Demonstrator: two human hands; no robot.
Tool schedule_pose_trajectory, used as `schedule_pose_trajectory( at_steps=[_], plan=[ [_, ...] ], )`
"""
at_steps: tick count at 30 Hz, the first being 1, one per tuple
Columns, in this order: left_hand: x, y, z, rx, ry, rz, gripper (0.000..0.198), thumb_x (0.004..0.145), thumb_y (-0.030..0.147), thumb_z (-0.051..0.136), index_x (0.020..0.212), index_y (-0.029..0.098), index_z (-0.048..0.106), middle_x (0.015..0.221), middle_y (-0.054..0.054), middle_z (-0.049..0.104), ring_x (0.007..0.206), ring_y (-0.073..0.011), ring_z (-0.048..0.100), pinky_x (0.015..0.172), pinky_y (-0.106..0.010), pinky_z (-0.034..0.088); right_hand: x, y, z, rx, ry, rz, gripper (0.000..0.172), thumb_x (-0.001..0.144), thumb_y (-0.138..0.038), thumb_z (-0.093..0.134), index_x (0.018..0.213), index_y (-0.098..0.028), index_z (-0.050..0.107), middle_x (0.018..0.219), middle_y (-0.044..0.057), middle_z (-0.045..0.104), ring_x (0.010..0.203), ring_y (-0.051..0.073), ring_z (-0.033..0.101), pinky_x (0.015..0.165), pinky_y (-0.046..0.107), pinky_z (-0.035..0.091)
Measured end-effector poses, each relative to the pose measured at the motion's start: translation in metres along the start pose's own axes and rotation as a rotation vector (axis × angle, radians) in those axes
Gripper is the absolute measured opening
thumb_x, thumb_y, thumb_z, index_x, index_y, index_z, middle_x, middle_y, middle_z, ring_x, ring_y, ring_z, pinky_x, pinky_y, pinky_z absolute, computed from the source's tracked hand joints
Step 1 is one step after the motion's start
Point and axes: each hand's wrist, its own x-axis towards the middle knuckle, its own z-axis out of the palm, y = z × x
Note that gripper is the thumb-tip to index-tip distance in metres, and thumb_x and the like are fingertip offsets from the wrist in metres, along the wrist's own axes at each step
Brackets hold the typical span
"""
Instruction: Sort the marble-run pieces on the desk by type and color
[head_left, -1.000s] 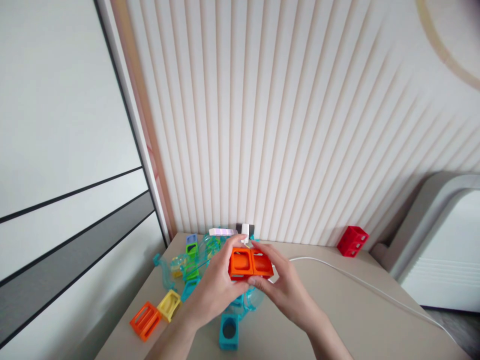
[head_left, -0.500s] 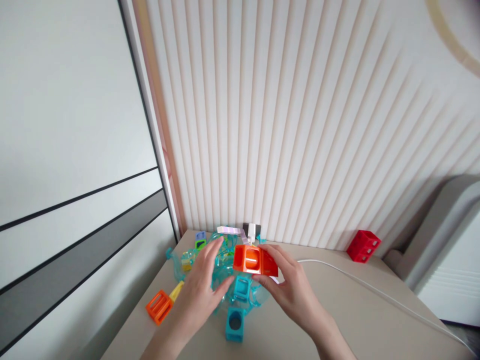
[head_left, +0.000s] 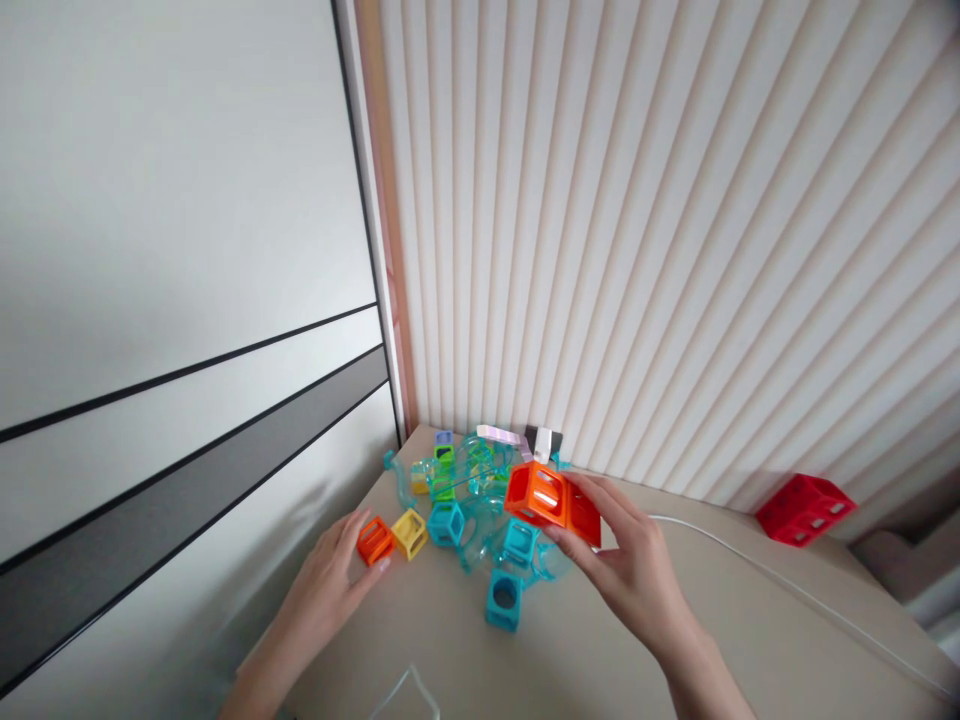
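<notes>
Raised over the pile, my right hand [head_left: 626, 540] grips an orange hollow block piece [head_left: 540, 495], thumb below and fingers above its right end. My left hand [head_left: 334, 570] reaches over the table at the left, thumb and fingers apart on either side of an orange open-sided block [head_left: 375, 541]. I cannot tell whether the fingertips touch it. Right beside that block lies a yellow open-sided block [head_left: 410, 534]. Blue blocks stand nearer the middle, one [head_left: 446, 523] beside the yellow one and another with a round hole [head_left: 503, 600] at the front.
Clear teal tube pieces [head_left: 480, 515] and green blocks [head_left: 444, 488] form a pile at the back. A red block [head_left: 804, 510] sits far right near the ribbed wall panel [head_left: 600, 250]. A white cable [head_left: 787, 590] crosses the table [head_left: 585, 660]. A white cabinet [head_left: 172, 200] borders the left.
My left hand has left the raised orange piece and moved down and left to the orange block on the table. My right hand still holds its piece. The view has turned left.
</notes>
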Motion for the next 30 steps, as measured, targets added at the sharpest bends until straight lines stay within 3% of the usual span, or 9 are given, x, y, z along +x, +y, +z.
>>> schedule_pose_trajectory(
  at_steps=[7, 15, 25, 28, 30],
  plan=[
    [0.003, 0.004, 0.018, -0.079, -0.054, -0.030, 0.035, 0.094, 0.031, 0.046, 0.123, 0.021, 0.061, 0.120, -0.012, 0.070, 0.112, -0.0285, 0.069, 0.100, -0.045, 0.055, 0.001, -0.008, 0.003, 0.058, -0.089, 0.036, 0.042, 0.090, -0.043, 0.073, 0.128, -0.026, 0.069, 0.122, 0.014, 0.072, 0.103, 0.031, 0.071, 0.083, 0.041, 0.063],
    [0.000, 0.002, 0.027, 0.070, -0.054, 0.069, 0.043, 0.092, 0.019, 0.042, 0.125, 0.025, 0.068, 0.121, -0.011, 0.064, 0.114, -0.0278, 0.067, 0.102, -0.043, 0.055, 0.002, -0.006, 0.001, 0.020, -0.085, 0.014, 0.044, 0.089, -0.043, 0.074, 0.129, -0.026, 0.069, 0.123, 0.012, 0.073, 0.106, 0.030, 0.071, 0.088, 0.038, 0.060],
    [-0.005, 0.009, 0.021, 0.181, -0.216, 0.022, 0.068, 0.085, 0.006, 0.040, 0.143, 0.036, 0.058, 0.122, -0.010, 0.061, 0.115, -0.0273, 0.064, 0.104, -0.046, 0.052, 0.001, -0.008, 0.001, 0.000, -0.095, 0.026, 0.043, 0.089, -0.045, 0.073, 0.127, -0.025, 0.070, 0.122, 0.013, 0.073, 0.104, 0.031, 0.072, 0.084, 0.039, 0.061],
    [-0.004, 0.004, 0.017, 0.160, -0.185, 0.000, 0.064, 0.085, 0.009, 0.039, 0.140, 0.034, 0.060, 0.124, -0.009, 0.059, 0.115, -0.0278, 0.064, 0.103, -0.046, 0.052, 0.000, -0.007, 0.001, 0.006, -0.105, 0.044, 0.043, 0.090, -0.044, 0.072, 0.128, -0.025, 0.068, 0.123, 0.013, 0.072, 0.104, 0.031, 0.071, 0.085, 0.039, 0.060],
    [0.000, 0.002, 0.007, 0.113, -0.102, -0.022, 0.058, 0.088, 0.014, 0.039, 0.139, 0.030, 0.060, 0.125, -0.010, 0.056, 0.115, -0.0292, 0.064, 0.102, -0.047, 0.053, 0.001, -0.007, 0.001, 0.022, -0.111, 0.063, 0.042, 0.091, -0.044, 0.071, 0.128, -0.025, 0.067, 0.124, 0.012, 0.072, 0.106, 0.031, 0.070, 0.088, 0.040, 0.058]
  ],
)
